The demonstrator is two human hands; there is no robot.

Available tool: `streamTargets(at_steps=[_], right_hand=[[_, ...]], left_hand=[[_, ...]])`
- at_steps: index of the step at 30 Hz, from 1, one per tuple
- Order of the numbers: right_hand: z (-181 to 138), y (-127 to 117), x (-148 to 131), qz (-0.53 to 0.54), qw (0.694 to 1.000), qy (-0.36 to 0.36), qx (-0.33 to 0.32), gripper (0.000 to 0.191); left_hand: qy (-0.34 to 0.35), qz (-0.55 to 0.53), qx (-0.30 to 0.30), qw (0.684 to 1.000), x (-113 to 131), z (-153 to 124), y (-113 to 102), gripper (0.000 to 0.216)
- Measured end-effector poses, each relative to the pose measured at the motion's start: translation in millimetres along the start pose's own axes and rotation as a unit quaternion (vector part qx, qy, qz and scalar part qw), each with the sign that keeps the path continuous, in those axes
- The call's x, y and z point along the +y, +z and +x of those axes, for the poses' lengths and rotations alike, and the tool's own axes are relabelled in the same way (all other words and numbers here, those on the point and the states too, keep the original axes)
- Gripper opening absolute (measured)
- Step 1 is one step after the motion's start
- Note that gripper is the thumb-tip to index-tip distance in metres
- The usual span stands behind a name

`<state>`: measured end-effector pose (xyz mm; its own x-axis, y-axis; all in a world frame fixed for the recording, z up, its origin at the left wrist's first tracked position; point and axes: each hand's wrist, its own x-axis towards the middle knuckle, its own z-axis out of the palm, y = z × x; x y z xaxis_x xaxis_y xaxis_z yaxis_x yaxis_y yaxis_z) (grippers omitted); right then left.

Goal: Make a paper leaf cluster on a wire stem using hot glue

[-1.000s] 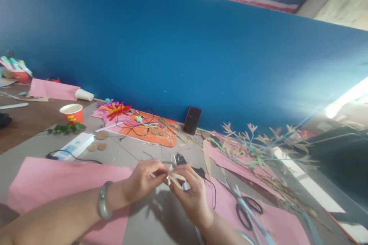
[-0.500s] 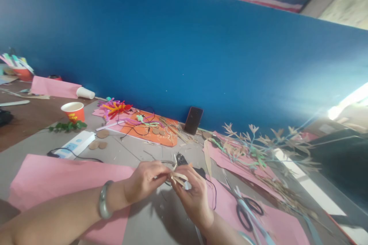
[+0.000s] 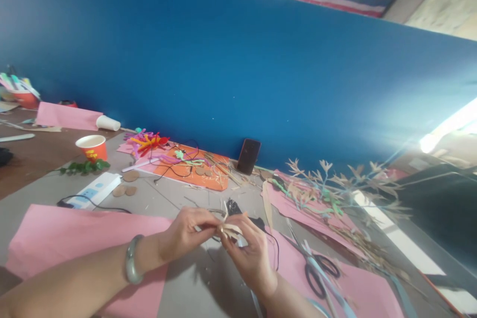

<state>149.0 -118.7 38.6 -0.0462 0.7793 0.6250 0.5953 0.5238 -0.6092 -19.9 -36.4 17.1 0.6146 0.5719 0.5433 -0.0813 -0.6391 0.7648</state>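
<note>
Against blue wall, both hands' fingers pinch tan leaf bundle point(image 3: 230, 231); red cup point(image 3: 92, 147) contents unseen.

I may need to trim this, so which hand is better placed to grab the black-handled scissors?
Probably the right hand: the black-handled scissors lie on pink paper just beyond it, while the left hand would have to cross over.

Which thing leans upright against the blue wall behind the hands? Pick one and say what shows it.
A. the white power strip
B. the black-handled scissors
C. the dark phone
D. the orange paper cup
C: the dark phone stands tilted against the blue wall, while the orange paper cup, the black-handled scissors and the white power strip all sit on the table away from it.
</note>
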Motion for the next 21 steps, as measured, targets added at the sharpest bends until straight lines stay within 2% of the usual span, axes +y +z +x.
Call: streamTargets(at_steps=[7,12,16,21], right_hand=[[0.5,-0.4,-1.7,-0.002,1.000,0.001,0.007,0.004],[-0.2,0.0,-1.8,0.012,0.999,0.017,0.027,0.009],[-0.5,-1.0,-1.4,0.038,0.999,0.012,0.006,0.016],[2.0,-2.9,-3.8,0.076,0.997,0.008,-0.011,0.010]], left_hand=[[-0.099,-0.104,0.011,0.990,1.8,1.9,2.4,0.012],[-0.105,-0.156,0.008,0.982,4.5,2.2,2.2,0.014],[-0.112,-0.194,-0.001,0.975,7.8,3.2,1.9,0.016],[-0.130,-0.234,-0.024,0.963,8.8,3.6,2.4,0.021]])
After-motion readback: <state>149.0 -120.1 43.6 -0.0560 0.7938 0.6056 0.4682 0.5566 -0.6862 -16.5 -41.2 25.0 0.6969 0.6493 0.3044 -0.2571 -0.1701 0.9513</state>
